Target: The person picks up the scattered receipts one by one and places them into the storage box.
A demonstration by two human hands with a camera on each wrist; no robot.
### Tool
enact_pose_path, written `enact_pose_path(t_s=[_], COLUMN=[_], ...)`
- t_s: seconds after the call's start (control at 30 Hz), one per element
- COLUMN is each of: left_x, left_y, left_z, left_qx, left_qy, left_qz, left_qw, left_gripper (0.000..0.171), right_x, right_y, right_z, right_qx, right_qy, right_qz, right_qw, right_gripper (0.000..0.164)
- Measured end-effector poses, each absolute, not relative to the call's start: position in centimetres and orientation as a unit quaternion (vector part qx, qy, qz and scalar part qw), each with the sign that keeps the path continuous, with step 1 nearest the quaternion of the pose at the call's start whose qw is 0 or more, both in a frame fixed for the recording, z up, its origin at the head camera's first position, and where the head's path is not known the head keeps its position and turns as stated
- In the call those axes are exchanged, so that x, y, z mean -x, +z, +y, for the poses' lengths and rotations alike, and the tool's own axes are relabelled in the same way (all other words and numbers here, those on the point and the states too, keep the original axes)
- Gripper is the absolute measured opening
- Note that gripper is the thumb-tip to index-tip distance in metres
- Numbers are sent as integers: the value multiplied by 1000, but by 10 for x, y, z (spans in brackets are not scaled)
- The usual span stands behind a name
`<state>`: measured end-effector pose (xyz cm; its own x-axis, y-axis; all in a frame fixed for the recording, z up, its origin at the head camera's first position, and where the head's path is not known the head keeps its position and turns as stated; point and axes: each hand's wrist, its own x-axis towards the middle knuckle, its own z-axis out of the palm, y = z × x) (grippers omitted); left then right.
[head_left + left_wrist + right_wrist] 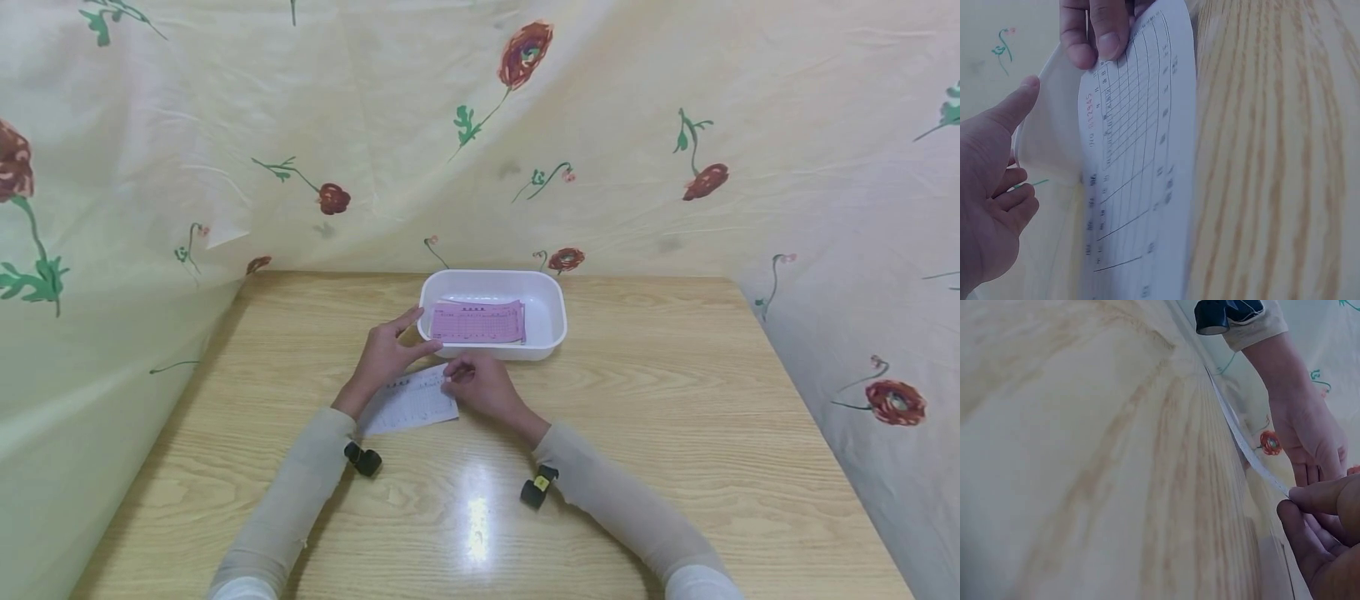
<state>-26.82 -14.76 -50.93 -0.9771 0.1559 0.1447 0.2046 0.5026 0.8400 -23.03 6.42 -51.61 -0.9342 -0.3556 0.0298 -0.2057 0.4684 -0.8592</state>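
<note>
A white plastic tray (553, 312) stands near the table's far edge, with a small pile of pink printed forms (477, 323) in its left part. My left hand (384, 357) holds the tray's left end, thumb at the near rim and fingers at the left side. Just in front of the tray, my right hand (486, 388) pinches a white printed form (411, 405) by its right end between thumb and forefinger. In the left wrist view this form (1129, 162) shows a ruled grid and a red number, and is tilted up off the wood.
The wooden table (675, 375) reaches toward me and to both sides. Behind it and along the sides hangs a flowered cloth (420, 108). Small black cameras are strapped on the left wrist (363, 460) and right wrist (538, 487).
</note>
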Motion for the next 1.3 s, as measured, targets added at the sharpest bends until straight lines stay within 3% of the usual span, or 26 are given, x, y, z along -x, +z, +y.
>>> enact_pose_path(t_s=[0.6,0.93,1.3], left_x=[266,265,266], left_y=[-508,-507,-509], left_z=[-146,-147,-147], left_qx=[105,101,97], left_qy=[-493,-502,-487], left_qz=[-863,-859,-868], left_qw=[19,15,14], left_gripper=[86,86,87], right_x=[220,217,216], right_y=[-513,-506,-497], right_z=[78,91,112], right_qx=[137,127,107], right_qy=[-541,-522,-528], right_qz=[824,839,839], right_qw=[101,89,79], right_gripper=[35,22,20])
